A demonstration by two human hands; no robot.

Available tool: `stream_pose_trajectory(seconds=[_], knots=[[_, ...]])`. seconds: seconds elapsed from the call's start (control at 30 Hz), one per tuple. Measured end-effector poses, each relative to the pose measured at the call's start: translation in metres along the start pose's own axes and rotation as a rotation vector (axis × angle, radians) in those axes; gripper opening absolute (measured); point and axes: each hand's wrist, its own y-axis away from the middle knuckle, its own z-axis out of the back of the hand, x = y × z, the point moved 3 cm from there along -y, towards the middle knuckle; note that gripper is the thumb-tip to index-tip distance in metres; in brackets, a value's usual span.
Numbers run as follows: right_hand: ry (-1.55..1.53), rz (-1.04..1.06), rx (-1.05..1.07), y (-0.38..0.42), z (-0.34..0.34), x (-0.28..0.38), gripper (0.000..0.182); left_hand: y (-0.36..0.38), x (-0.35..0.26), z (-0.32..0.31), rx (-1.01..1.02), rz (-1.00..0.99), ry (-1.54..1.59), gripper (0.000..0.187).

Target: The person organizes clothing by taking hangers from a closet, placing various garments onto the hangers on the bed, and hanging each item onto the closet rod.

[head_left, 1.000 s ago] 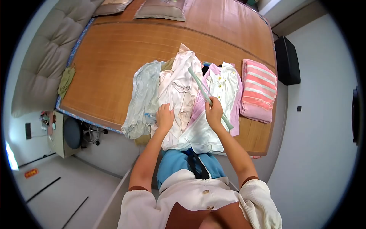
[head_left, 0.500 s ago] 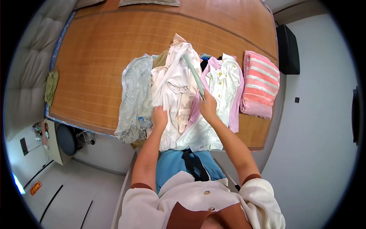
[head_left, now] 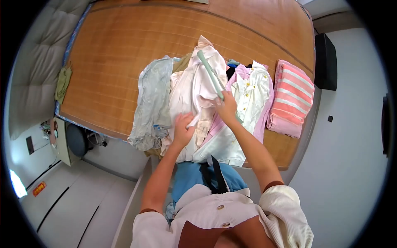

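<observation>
A mint-green clothes hanger [head_left: 210, 73] lies slantwise over a pale pink satin shirt [head_left: 188, 91], and my right hand [head_left: 227, 108] is closed around its lower part. My left hand [head_left: 183, 129] grips a fold of the same shirt near its lower middle. To the left of the shirt is a crumpled grey-blue garment [head_left: 151, 99]. On the right lie a white shirt with gold buttons [head_left: 253, 97] and a pink garment [head_left: 268, 120] partly under it.
A folded coral-and-white striped cloth [head_left: 292, 93] sits at the right of the wooden-looking mat [head_left: 111, 74]. An olive cloth [head_left: 63, 84] hangs on the left edge. A black box-like object [head_left: 326, 62] is beyond the right edge; a dark stool [head_left: 77, 140] stands at lower left.
My left hand has moved right and slightly inward, drawing up a fold of the pink shirt. The right hand with the hanger has shifted slightly. The whole view has shifted a little.
</observation>
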Motion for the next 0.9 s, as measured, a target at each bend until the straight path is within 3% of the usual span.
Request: stream_pose_trajectory(seconds=[0.07, 0.17, 0.27, 0.4, 0.5, 0.6, 0.7, 0.8, 0.9], knots=[[0.061, -0.039, -0.005, 0.01, 0.036, -0.021, 0.015, 0.002, -0.01, -0.031, 0.129, -0.028, 0.117, 0.026], [0.259, -0.109, 0.061, 0.038, 0.083, -0.058, 0.016, 0.018, -0.019, -0.085, 0.592, 0.131, 0.099, 0.026], [0.397, -0.124, 0.12, 0.08, 0.105, -0.087, 0.014, 0.048, -0.013, -0.129, 0.764, 0.057, 0.044, 0.023], [0.365, -0.143, 0.156, 0.115, 0.103, -0.109, 0.029, 0.073, 0.0, -0.141, 0.718, 0.217, -0.125, 0.026], [0.267, -0.156, 0.118, 0.109, 0.103, -0.097, 0.038, 0.045, 0.007, -0.129, 0.556, 0.165, -0.151, 0.026], [0.075, -0.129, -0.03, 0.089, 0.098, -0.09, 0.031, -0.027, -0.012, -0.107, 0.255, -0.162, -0.503, 0.039], [0.087, -0.159, 0.028, 0.065, 0.093, -0.084, 0.026, -0.095, -0.023, -0.103, -0.006, -0.407, -0.902, 0.052], [0.051, -0.154, -0.009, 0.041, 0.087, -0.076, 0.025, -0.123, -0.023, -0.103, 0.152, -0.268, -0.903, 0.03], [0.068, -0.03, -0.036, 0.02, 0.083, -0.069, 0.034, -0.113, -0.02, -0.115, 0.532, -0.194, -0.948, 0.017]])
